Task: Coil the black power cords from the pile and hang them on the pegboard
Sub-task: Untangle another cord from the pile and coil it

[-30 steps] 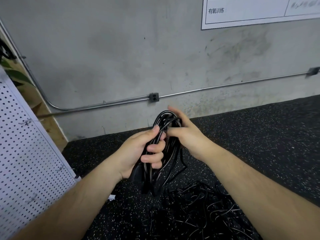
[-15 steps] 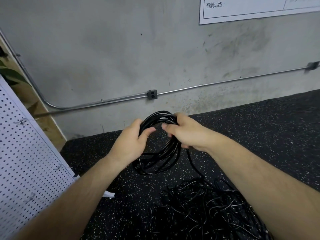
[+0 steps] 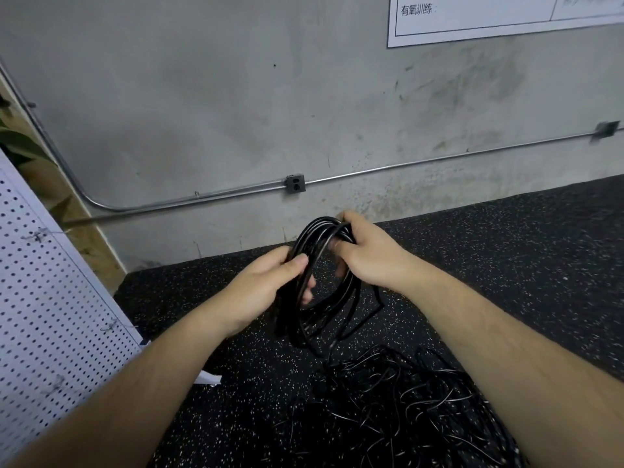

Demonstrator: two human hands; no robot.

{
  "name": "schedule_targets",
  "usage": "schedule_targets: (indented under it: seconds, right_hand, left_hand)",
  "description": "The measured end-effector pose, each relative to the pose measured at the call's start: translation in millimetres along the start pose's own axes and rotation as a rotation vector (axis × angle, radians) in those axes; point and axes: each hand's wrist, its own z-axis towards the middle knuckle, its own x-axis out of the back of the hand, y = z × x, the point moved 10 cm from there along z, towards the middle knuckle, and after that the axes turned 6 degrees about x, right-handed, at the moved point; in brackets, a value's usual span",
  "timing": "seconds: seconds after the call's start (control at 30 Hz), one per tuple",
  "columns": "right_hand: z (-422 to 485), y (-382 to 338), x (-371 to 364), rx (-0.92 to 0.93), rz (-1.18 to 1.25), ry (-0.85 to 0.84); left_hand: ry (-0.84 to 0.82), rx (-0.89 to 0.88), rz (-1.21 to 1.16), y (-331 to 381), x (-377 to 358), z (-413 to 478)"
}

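Above the speckled black floor point(image 3: 506, 265), in front of us, we hold a coiled black power cord point(image 3: 312, 233) upright between both hands. Our left grip point(image 3: 266, 288) closes on the left side of the coil: the thumb presses across the front of the strands and the fingers curl round behind them. Our right grip point(image 3: 368, 258) closes on the top right of the coil, fingers wrapped over the bunched loops. The loops arch up between the two hands and hang down below them, and loose strands trail from the bottom of the coil toward the pile of black cords point(image 3: 405, 410), which lies tangled on the floor below our right forearm, near the lower edge of the view.

At the left, the white pegboard point(image 3: 50, 298) stands tilted, its foot on the floor, with a few small wire hooks point(image 3: 37, 235) on it; we see no cord on the part in view. Behind it all rises a grey concrete wall point(image 3: 236, 113), with a metal conduit point(image 3: 405, 165) running along it through a small outlet box point(image 3: 295, 184), and a white sign point(image 3: 489, 15) at the upper right.
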Motion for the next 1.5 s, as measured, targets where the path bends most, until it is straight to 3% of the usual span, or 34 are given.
schedule_targets:
  seconds: [0.13, 0.4, 0.53, 0.6, 0.73, 0.8, 1.03, 1.2, 1.3, 1.5]
  right_hand:
    - [1, -10, -14, 0.094, -0.131, -0.049]
    - [8, -27, -21, 0.194, -0.409, 0.007]
    - [12, -30, -22, 0.216, -0.407, 0.054]
    - [12, -25, -23, 0.192, -0.275, 0.035]
    - [11, -1, -27, 0.019, 0.466, -0.107]
    - [9, 14, -29, -0.036, 0.6, -0.163]
    - [-5, 80, -61, -0.168, 0.04, -0.185]
    - [-9, 81, -73, -0.218, 0.189, -0.063]
    - [-11, 61, -73, -0.139, -0.114, -0.088]
    - [-25, 7, -81, 0.144, -0.744, -0.326]
  left_hand:
    - [-0.142, 0.028, -0.099, 6, -10, -7]
    - [-0.166, 0.028, -0.029, 11, -16, -13]
    - [-0.118, -0.007, -0.008, 9, -12, -11]
    - [-0.157, -0.029, -0.04, 11, -13, -12]
    - [-0.159, -0.13, -0.184, 29, -1, -15]
    - [-0.134, -0.178, -0.299, 40, 16, -16]
    - [0.003, -0.315, -0.445, 72, 66, -32]
    - [0.134, -0.312, -0.42, 69, 84, -38]
    - [0.195, -0.316, -0.415, 66, 86, -39]
    - [0.315, -0.295, -0.333, 58, 91, -33]
